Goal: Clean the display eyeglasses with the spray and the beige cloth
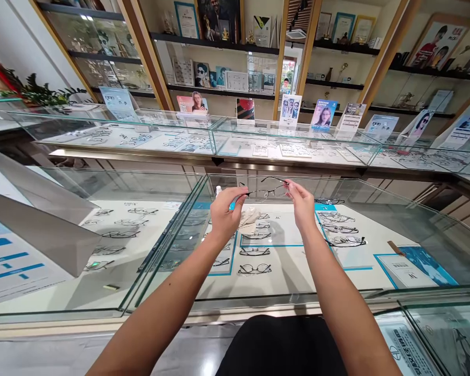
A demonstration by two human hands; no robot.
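Both hands hold up one pair of thin-framed eyeglasses [271,193] above a glass display case [203,183]. The fingers of my left hand [226,209] pinch its left side near the hinge. At the other side my right hand [301,203] grips the frame between thumb and fingers. Below the hands, a crumpled pale cloth [250,216] lies inside the case, partly behind my left hand. Beneath it, a column of eyeglasses rests on the white base, with a round-lensed pair [254,269] at the front.
More eyeglasses [340,228] lie right of my right hand. A blue-and-white card [415,266] sits at the case's right. At the left, a large folded sign [31,240] stands close. Glass edges surround the case; another long glass counter [215,136] and shelves stand behind.
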